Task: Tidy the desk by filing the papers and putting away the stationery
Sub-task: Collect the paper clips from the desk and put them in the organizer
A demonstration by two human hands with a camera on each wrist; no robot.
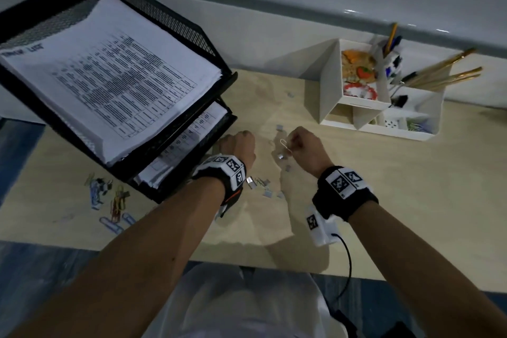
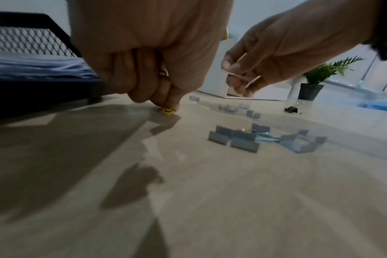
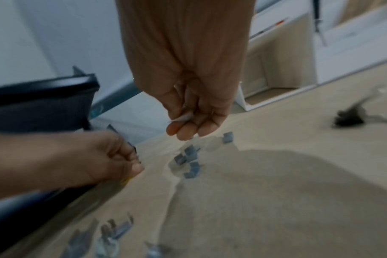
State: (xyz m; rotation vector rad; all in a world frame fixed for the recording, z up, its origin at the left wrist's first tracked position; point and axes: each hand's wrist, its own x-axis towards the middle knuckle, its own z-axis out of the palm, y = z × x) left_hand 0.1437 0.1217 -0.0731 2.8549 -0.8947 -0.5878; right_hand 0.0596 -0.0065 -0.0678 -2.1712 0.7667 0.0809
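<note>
My left hand [image 1: 238, 143] is curled beside the black paper tray [image 1: 175, 25], its fingertips [image 2: 170, 104] pinching a small yellow clip [image 2: 167, 111] that lies on the desk. My right hand [image 1: 304, 145] hovers just above the desk and pinches a white paper clip [image 1: 284, 143], seen again as thin white wire [image 2: 243, 76] between thumb and fingers [image 3: 183, 129]. Several grey staple blocks [image 2: 234, 139] lie scattered on the wood between and below both hands [image 3: 188, 157]. The tray's two tiers hold printed sheets [image 1: 118, 77].
Coloured paper clips [image 1: 109, 200] and a binder clip lie at the desk's left front. A white desk organiser [image 1: 378, 96] with pens and brushes stands at the back right. A black binder clip [image 2: 291, 109] and a potted plant [image 2: 314, 83] sit further right.
</note>
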